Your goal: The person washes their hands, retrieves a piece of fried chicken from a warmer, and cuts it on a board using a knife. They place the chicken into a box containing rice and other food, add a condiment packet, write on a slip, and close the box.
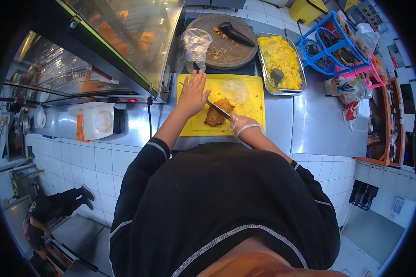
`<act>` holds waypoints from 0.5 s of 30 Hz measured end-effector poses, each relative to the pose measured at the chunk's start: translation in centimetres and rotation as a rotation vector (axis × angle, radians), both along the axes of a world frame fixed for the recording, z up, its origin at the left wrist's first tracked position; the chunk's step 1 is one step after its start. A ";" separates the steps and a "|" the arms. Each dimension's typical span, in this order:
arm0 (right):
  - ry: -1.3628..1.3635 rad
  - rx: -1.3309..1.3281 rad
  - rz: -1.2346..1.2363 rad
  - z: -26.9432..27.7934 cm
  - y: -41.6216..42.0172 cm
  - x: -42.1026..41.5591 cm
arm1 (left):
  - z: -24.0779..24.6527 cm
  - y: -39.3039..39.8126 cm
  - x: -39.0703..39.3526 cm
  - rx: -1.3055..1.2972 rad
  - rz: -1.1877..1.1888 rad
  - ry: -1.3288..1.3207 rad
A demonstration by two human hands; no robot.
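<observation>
A yellow cutting board (254, 119) lies before me on the steel counter. On it rests a brown, crumb-coated fried piece of food (215, 117), probably chicken, with crumbs around it. My right hand (241, 123), in a clear plastic glove, grips a knife (219, 109) whose blade slants over the fried piece. My bare left hand (194, 96) is flat with fingers spread, above the blade's far part and hiding some of it; whether it presses on the blade I cannot tell. Beyond the fried piece sits a crumpled clear plastic item (235, 90).
Behind the board are a stone mortar (208, 26) with a dark pestle (235, 34), a clear plastic bag (197, 43), and a metal tray (287, 92) of yellow food with a scoop (276, 74). A glass display cabinet (135, 45) and takeaway box (102, 121) stand left, a blue basket (332, 45) right.
</observation>
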State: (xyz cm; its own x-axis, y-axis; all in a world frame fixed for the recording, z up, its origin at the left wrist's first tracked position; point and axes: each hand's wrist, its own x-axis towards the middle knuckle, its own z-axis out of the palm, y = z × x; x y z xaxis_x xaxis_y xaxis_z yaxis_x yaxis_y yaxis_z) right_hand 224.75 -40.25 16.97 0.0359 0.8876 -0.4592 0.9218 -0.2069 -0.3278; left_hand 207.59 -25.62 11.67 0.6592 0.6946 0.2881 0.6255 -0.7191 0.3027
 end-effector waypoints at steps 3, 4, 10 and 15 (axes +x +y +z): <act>0.010 -0.024 0.002 -2.1 -0.6 -0.1 | -1.3 0.2 0.2 -0.156 -0.069 0.163; 0.008 -0.038 -0.016 -2.8 -0.9 -0.1 | -1.6 0.0 0.3 -0.082 -0.079 0.095; -0.001 -0.158 -0.103 -2.4 -0.5 -0.2 | -1.7 -0.2 1.1 -0.008 -0.019 0.108; 0.045 -0.075 -0.139 -0.5 -2.0 0.6 | 2.9 -0.4 1.7 -0.026 -0.044 0.016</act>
